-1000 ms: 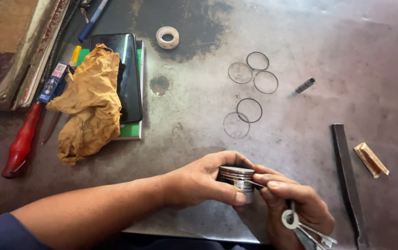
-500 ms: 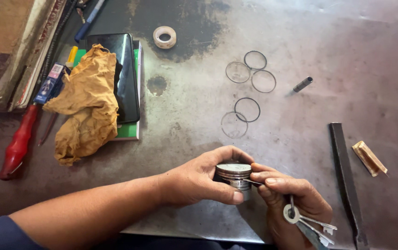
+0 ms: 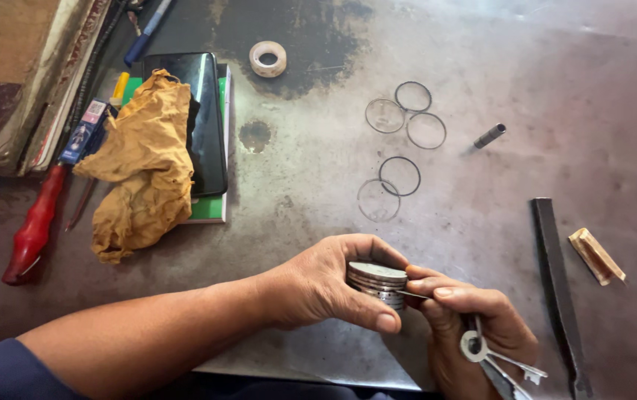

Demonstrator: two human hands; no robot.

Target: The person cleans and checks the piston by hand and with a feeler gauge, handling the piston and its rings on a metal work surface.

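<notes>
One head view (steeply downward) looks closely onto the workbench [image 3: 481, 244].

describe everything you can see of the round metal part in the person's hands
The round metal part is a short, grey, piston-like cylinder with a flat, dull top and grooves ringing its side. It is held above the worn metal table, tilted so its top faces up and slightly toward the camera. The left hand cups it from the left, thumb under its front edge. The right hand presses a thin key tip against its grooved side. Its lower half is hidden by fingers.
</notes>
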